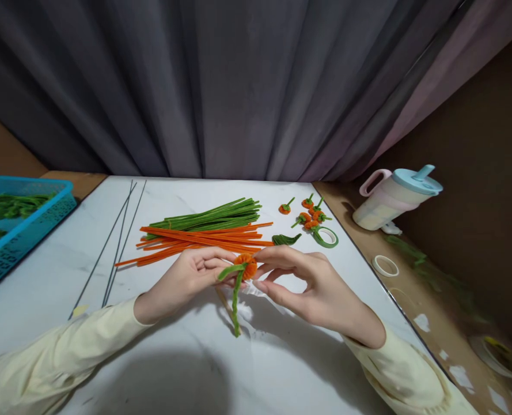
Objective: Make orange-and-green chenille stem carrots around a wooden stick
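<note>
Left hand: fingers pinched on the orange coil, just above the white table, in front of the person.
Right hand: fingertips closed on the coil's other side.
Green stem: wraps under the coil and hangs down, its tip near the tabletop.
Doing it well: I would keep the coil pinched firmly while the stem is wound tight, so the spiral does not loosen.
Nearby: loose orange and green pipe cleaners behind the hands; finished pieces and a tape ring to the right.
</note>
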{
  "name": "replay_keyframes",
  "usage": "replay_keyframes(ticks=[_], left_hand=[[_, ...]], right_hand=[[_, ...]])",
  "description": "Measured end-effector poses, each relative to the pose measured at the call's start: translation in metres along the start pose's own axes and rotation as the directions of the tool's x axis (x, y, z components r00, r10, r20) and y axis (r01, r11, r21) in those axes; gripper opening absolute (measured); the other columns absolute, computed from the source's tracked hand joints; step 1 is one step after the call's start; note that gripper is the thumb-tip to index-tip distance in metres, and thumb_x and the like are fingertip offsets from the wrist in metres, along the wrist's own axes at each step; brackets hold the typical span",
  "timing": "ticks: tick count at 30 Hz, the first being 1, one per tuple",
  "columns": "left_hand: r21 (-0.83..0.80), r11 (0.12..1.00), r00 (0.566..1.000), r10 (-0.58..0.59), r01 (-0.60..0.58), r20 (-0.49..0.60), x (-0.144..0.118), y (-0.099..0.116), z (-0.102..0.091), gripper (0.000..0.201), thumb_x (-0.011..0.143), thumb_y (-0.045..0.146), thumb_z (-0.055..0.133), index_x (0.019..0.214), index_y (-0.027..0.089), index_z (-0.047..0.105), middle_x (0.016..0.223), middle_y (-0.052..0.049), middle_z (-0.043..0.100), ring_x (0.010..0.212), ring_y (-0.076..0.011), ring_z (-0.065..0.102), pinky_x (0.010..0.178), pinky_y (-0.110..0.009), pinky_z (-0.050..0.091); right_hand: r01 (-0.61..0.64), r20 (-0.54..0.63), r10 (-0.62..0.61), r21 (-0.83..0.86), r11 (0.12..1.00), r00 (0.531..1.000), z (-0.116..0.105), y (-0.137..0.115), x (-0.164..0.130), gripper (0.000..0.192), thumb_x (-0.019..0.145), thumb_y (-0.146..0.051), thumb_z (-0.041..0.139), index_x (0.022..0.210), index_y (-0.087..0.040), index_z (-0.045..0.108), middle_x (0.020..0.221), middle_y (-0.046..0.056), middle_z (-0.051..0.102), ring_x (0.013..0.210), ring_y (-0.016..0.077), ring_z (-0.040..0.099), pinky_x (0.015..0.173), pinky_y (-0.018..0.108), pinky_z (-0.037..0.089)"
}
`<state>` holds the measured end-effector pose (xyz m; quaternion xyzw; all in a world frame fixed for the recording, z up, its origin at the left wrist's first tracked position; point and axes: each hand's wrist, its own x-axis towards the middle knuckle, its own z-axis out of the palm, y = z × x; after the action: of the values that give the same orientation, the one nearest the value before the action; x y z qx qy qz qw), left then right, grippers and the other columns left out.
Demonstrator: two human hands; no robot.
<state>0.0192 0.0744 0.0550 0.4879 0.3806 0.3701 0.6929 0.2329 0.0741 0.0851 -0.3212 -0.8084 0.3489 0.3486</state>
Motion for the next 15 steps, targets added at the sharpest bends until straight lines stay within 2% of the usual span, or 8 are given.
replay_keyframes(ticks=[4,8,11,15], left_hand=[[0.003,0.999,0.998,-0.048,0.048,0.027,0.0,0.001,0.001,0.016,0.08,0.025,0.066,0.092,0.014,0.062,0.079,-0.004,0.071,0.075,-0.014,0.068,0.073,-0.024,0.053],[-0.024,0.996,0.996,-0.083,0.084,0.043,-0.002,0.003,0.003,0.016,0.08,0.024,0.066,0.091,0.013,0.063,0.079,-0.004,0.071,0.072,-0.0116,0.066,0.069,-0.02,0.051],[-0.089,0.99,0.993,-0.103,0.109,0.063,-0.003,0.003,0.005,0.014,0.079,0.024,0.066,0.087,0.012,0.064,0.081,-0.006,0.071,0.076,-0.0136,0.067,0.068,-0.019,0.051],[-0.139,0.976,0.984,-0.16,0.17,0.082,-0.002,0.003,0.005,0.018,0.08,0.026,0.065,0.09,0.011,0.064,0.085,-0.01,0.072,0.08,-0.0165,0.068,0.072,-0.023,0.052]], right_hand=[[0.017,-0.043,-0.021,-0.091,0.996,0.999,0.005,0.004,0.0,0.017,0.085,-0.015,0.06,0.101,-0.016,0.056,0.091,0.003,0.068,0.077,0.0117,0.066,0.066,0.018,0.053],[0.111,-0.063,-0.125,-0.189,0.976,0.99,0.011,0.011,-0.001,0.013,0.087,-0.011,0.054,0.1,-0.016,0.055,0.088,0.003,0.069,0.072,0.0125,0.065,0.063,0.02,0.05],[0.173,-0.097,-0.199,-0.229,0.958,0.975,0.016,0.017,-0.002,0.012,0.088,-0.009,0.053,0.096,-0.015,0.057,0.084,0.005,0.069,0.065,0.0118,0.063,0.059,0.02,0.047],[0.21,-0.149,-0.25,-0.244,0.947,0.957,0.019,0.023,-0.001,0.008,0.089,-0.01,0.052,0.09,-0.015,0.058,0.078,0.004,0.069,0.058,0.0108,0.061,0.053,0.02,0.045]])
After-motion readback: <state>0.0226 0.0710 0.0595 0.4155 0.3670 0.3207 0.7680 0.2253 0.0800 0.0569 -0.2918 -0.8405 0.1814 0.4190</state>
